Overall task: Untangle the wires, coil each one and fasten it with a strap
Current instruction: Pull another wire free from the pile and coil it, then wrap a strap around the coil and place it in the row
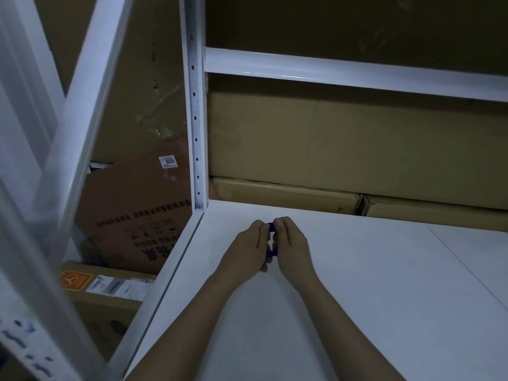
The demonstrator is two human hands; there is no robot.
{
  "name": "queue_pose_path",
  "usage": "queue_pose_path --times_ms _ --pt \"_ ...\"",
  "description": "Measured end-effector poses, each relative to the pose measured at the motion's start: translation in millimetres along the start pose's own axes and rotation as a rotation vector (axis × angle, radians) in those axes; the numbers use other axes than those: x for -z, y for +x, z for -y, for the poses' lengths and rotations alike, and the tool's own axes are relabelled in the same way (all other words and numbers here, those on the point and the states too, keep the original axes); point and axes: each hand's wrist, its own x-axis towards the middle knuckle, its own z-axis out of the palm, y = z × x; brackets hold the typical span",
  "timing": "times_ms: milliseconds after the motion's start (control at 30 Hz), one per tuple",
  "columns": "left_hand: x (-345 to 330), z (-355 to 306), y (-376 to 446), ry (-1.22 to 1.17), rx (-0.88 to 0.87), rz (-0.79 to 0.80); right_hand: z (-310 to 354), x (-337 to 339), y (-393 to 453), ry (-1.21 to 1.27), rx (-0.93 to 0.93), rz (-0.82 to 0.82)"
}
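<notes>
Both hands met over the white shelf (357, 284) near its back left corner. The left hand (248, 244) and right hand (292, 243) each had a curled grip pinching a small blue strap (270, 228), mostly hidden between the fingers. Cardboard boxes (330, 149) stood behind.

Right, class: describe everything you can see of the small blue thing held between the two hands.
The blue thing is small, dark blue and mostly hidden. Only two bits show: one at the top between the fingertips, one lower down between the palms, so it may be a loop or a band, though that cannot be told. Its material is unclear in the dim light. The left hand and the right hand both pinch it from either side, above the white shelf board, near the board's back left corner.
</notes>
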Motion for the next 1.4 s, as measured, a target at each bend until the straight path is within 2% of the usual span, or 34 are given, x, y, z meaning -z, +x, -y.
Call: queue_pose_path --times_ms 133,300,533,667,767,900,1033,1233,1400 --pt "-8.4 -3.3 6.1 0.113 -0.070 -0.051 -7.6 12.8 -10.8 -0.185 0.068 0.032" --pt "-38.2 -14.4 0.5 0.209 -0.211 -0.058 -11.7 40.4 -20.1 -0.101 0.017 -0.044" --pt "-103.6 -48.8 -9.5 0.193 -0.167 0.040 -28.9 101.6 -38.6 -0.216 -0.043 -0.157" --pt "-160.8 -86.9 -23.6 -0.001 -0.094 0.238 -45.1 170.4 -68.1 -0.368 -0.057 -0.252" --pt "-213.5 -116.3 -43.8 0.009 -0.108 0.387 -59.2 235.2 -101.6 -0.445 -0.102 -0.301" --pt "-295.7 -154.9 -73.4 0.156 -0.274 0.336 -69.2 316.0 -147.0 -0.439 -0.155 -0.355" --pt "-377.5 -197.1 -89.6 0.157 -0.371 0.321 -76.1 395.4 -184.7 -0.341 -0.222 -0.430" --pt "-479.9 -259.5 -91.2 0.091 -0.376 0.536 -104.1 510.5 -210.0 -0.330 -0.268 -0.594" --pt "-556.8 -297.1 -65.0 0.086 -0.387 0.667 -140.9 596.6 -214.1 -0.417 -0.317 -0.625"
